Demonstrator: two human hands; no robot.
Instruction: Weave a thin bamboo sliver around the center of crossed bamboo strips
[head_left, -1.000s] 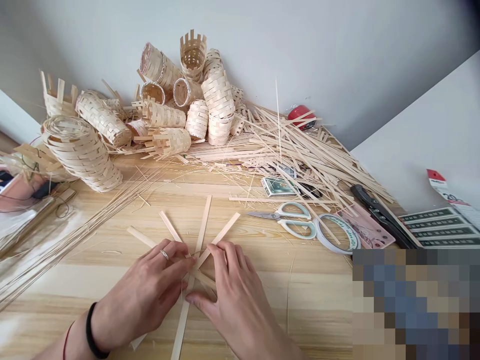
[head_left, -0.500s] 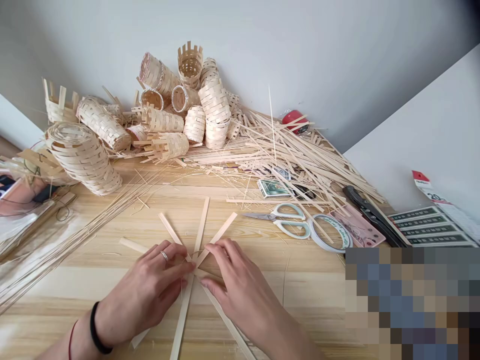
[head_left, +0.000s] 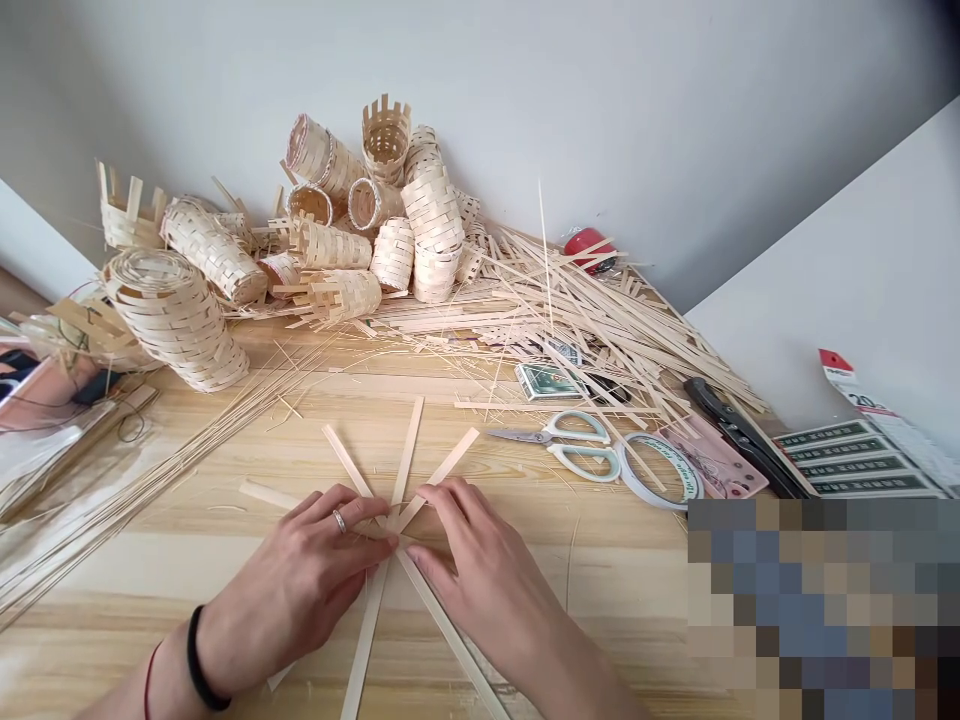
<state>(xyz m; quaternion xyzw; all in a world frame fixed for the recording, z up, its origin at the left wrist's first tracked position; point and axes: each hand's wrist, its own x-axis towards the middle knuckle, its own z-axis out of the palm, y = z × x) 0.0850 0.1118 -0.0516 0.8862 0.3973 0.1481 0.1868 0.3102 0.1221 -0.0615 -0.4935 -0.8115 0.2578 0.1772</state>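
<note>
Several flat wooden strips [head_left: 409, 440] cross in a star on the table in front of me. My left hand [head_left: 311, 575] is closed on the strips at their crossing, its fingertips pressed on the centre. It wears a ring, a black band and a red cord. Just right of the centre, my right hand [head_left: 487, 575] has bent fingers at the upper right strip [head_left: 450, 462], its thumb lower down near the lower right strip [head_left: 450, 635]. A thin strand seems to run from the crossing to its fingertips. Part of the crossing is hidden under my fingers.
Woven baskets [head_left: 433, 210] are heaped against the wall, with a pile of loose strips [head_left: 600, 310] to their right. Scissors [head_left: 574, 440], a tape roll [head_left: 694, 490], a small green box [head_left: 551, 380] and a black-handled tool [head_left: 724, 420] lie right. Thin strands [head_left: 187, 450] stretch left.
The left fingers have shifted slightly right over the crossing and lie flatter there. The right hand stays almost in place. The whole view has moved a little.
</note>
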